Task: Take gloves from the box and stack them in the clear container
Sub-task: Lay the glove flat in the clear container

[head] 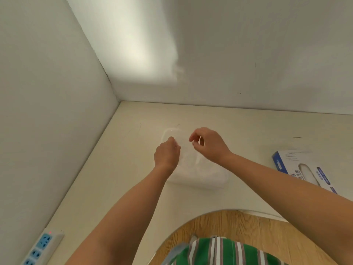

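Two pale walls (pixel 57 92) are seen meeting in a corner at eleven o'clock, and below them a cream table (pixel 248 127) is spread across the view. At three o'clock the glove box (pixel 305 169) is laid flat with its oval opening turned up, its near edge hidden by the right forearm. At eight o'clock, well apart from the work, a white-and-blue power strip (pixel 42 247) is placed by the wall. Near the centre the clear container (pixel 210 182) is set, and crumpled pale film, judged to be gloves already stacked, is made out inside it. The step in hand is judged to be the laying of one more glove (pixel 184 150) into the container, above which both hands are held. The left hand (pixel 167 153) is clenched, fingers curled down at the container's ten o'clock side. The right hand (pixel 208 145) is pinched at thumb and forefinger at its one o'clock side, the other fingers loosely bent. A thin transparent glove appears to be gripped between them, though the film is too faint to be traced surely. Next, it must be lowered flat and released.
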Action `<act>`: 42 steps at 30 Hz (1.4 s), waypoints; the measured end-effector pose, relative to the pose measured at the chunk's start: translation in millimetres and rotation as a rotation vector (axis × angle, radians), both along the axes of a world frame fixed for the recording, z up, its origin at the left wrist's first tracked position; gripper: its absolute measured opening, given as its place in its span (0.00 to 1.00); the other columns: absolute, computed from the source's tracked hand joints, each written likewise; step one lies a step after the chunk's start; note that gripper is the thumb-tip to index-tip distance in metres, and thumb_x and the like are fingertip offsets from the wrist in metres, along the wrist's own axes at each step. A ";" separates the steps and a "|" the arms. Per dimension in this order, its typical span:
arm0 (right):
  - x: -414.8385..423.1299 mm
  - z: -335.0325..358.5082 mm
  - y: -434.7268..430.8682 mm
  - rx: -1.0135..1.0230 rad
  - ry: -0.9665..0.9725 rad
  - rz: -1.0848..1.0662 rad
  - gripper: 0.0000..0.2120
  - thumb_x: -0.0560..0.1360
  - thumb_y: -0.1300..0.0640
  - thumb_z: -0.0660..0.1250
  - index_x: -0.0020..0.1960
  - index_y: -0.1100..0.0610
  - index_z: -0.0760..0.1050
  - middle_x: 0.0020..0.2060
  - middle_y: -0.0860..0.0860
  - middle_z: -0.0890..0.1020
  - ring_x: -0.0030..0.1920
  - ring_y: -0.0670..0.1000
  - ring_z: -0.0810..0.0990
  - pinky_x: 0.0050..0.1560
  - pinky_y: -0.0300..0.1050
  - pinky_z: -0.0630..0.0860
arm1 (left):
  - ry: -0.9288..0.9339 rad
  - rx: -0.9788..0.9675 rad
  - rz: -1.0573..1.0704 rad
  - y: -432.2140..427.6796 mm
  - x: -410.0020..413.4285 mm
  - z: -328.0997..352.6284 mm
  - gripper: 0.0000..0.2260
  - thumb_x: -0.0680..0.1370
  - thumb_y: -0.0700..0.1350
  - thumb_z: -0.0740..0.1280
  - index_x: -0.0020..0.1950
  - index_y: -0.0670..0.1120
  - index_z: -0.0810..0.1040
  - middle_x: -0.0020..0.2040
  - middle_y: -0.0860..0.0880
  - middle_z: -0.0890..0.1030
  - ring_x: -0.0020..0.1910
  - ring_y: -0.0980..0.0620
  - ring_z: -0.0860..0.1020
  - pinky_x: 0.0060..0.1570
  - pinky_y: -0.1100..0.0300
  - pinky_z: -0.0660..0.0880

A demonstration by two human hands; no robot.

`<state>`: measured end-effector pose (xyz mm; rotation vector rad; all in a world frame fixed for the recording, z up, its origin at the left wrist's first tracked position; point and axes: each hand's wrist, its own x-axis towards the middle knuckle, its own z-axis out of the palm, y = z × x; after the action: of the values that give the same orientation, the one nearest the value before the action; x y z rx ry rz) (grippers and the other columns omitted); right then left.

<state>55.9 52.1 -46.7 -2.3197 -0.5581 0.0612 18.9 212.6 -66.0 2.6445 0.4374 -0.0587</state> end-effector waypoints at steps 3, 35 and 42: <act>-1.0 -20.1 6.1 -0.384 0.331 0.073 0.20 0.77 0.56 0.68 0.68 0.50 0.70 0.61 0.54 0.73 0.55 0.52 0.77 0.58 0.49 0.75 | 0.030 0.113 -0.084 0.7 0.3 -1.7 0.06 0.81 0.44 0.59 0.54 0.43 0.73 0.47 0.44 0.81 0.45 0.43 0.78 0.38 0.54 0.70; -1.7 -35.4 4.1 -0.603 0.652 0.129 0.32 0.79 0.54 0.64 0.78 0.56 0.53 0.73 0.59 0.62 0.72 0.59 0.64 0.67 0.47 0.65 | 0.452 0.132 -0.293 -15.5 21.2 -31.9 0.14 0.79 0.44 0.61 0.64 0.45 0.75 0.61 0.45 0.79 0.59 0.45 0.77 0.53 0.56 0.73; 4.2 7.5 -22.9 -0.412 0.300 0.095 0.12 0.79 0.56 0.60 0.57 0.58 0.79 0.54 0.55 0.79 0.52 0.55 0.79 0.54 0.51 0.76 | -0.048 -0.035 -0.155 -58.1 26.5 12.3 0.10 0.79 0.43 0.59 0.58 0.47 0.75 0.43 0.48 0.82 0.44 0.47 0.79 0.40 0.56 0.71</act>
<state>60.1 29.2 -39.1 -2.6084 -0.5381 0.6100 45.4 154.4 -53.7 2.6345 0.2126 -0.0504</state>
